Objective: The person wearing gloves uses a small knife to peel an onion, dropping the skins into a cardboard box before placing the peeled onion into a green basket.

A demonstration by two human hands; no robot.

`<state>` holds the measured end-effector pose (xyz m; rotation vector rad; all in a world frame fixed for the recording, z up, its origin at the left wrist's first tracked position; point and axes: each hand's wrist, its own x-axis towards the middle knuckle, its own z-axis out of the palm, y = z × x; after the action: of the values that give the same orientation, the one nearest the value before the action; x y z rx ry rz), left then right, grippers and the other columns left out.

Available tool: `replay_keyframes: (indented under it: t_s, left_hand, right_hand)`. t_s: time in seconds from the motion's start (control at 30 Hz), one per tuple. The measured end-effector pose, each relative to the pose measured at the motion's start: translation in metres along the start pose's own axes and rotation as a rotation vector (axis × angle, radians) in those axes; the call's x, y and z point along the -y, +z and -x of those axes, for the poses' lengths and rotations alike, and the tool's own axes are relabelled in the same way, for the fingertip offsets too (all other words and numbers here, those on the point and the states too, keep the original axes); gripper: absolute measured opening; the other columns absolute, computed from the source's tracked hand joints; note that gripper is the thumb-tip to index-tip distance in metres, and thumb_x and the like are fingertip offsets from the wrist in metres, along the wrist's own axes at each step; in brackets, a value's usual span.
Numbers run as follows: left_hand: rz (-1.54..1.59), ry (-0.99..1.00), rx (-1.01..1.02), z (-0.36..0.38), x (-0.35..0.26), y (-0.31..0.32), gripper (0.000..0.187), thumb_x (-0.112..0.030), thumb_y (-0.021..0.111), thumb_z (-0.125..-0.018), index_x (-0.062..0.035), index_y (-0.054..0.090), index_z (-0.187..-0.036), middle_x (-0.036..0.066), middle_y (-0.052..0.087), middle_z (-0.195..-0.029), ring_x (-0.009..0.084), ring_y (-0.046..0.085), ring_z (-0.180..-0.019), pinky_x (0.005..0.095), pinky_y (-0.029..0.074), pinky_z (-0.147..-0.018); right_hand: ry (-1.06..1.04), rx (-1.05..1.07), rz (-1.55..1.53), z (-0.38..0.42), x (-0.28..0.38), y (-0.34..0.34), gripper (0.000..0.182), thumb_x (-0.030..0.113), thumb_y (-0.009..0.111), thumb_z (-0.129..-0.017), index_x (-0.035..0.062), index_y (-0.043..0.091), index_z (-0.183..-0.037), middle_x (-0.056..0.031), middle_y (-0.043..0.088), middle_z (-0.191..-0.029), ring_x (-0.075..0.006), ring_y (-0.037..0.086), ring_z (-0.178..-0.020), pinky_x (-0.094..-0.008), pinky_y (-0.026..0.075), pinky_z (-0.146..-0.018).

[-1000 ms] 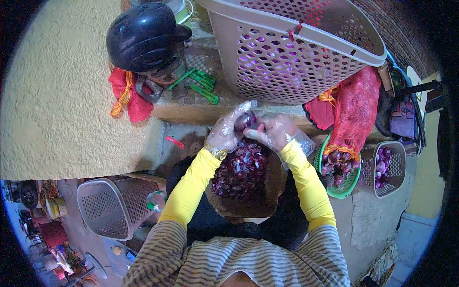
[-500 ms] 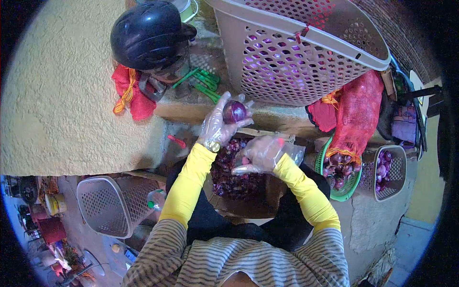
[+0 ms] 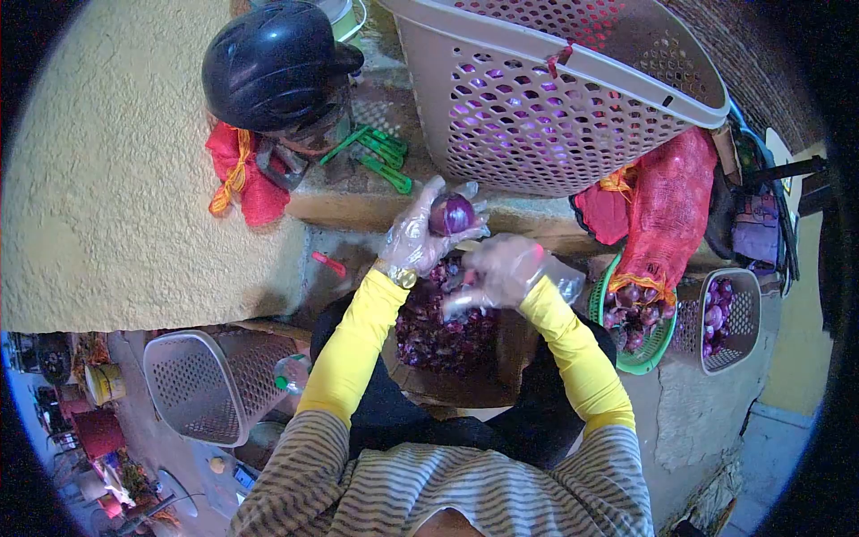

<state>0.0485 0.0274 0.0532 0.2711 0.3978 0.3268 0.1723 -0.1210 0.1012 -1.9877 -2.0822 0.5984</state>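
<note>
My left hand (image 3: 413, 240), in a clear plastic glove, is raised and grips a peeled purple onion (image 3: 452, 215) at the fingertips. Just below and to the right, my right hand (image 3: 503, 268), also gloved, is closed around what looks like a small knife whose tip (image 3: 452, 304) points down-left; it is blurred. Both hands hover over a cardboard box (image 3: 506, 367) on my lap, filled with purple onion skins (image 3: 447, 331).
A large perforated basket (image 3: 555, 98) stands on the ledge ahead, beside a black helmet (image 3: 273, 67), green clips (image 3: 376, 152) and a red cloth (image 3: 237, 174). At right are a red net bag (image 3: 662, 210), a green basket of onions (image 3: 631, 322) and a small grey basket (image 3: 725, 318). Another grey basket (image 3: 201, 385) sits lower left.
My left hand lifted the onion away from my right hand and holds it up. My right hand dropped toward the box, then rose slightly.
</note>
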Motion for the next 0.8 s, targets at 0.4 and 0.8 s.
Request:
replay_keyframes:
  t_s: [0.4, 0.8]
  left_hand:
    - [-1.424, 0.689, 0.354, 0.012, 0.016, -0.008, 0.08, 0.001, 0.076, -0.082, -0.0013, 0.037, -0.152, 0.019, 0.063, -0.133, 0.0272, 0.064, -0.12, 0.0397, 0.049, -0.105]
    - [-1.487, 0.717, 0.337, 0.0, 0.015, -0.026, 0.086, -0.001, 0.082, -0.078, -0.0036, 0.037, -0.151, 0.016, 0.065, -0.129, 0.0263, 0.065, -0.116, 0.0397, 0.051, -0.104]
  right_hand:
    - [0.32, -0.34, -0.121, 0.004, -0.019, -0.012, 0.074, 0.076, 0.078, -0.062, 0.0092, 0.074, -0.092, -0.0113, 0.073, -0.082, -0.0336, 0.072, -0.076, -0.0448, 0.056, -0.074]
    - [0.338, -0.247, -0.081, 0.003, -0.02, -0.008, 0.061, 0.069, 0.07, -0.079, 0.0085, 0.071, -0.073, -0.0182, 0.067, -0.067, -0.0374, 0.068, -0.068, -0.0477, 0.053, -0.066]
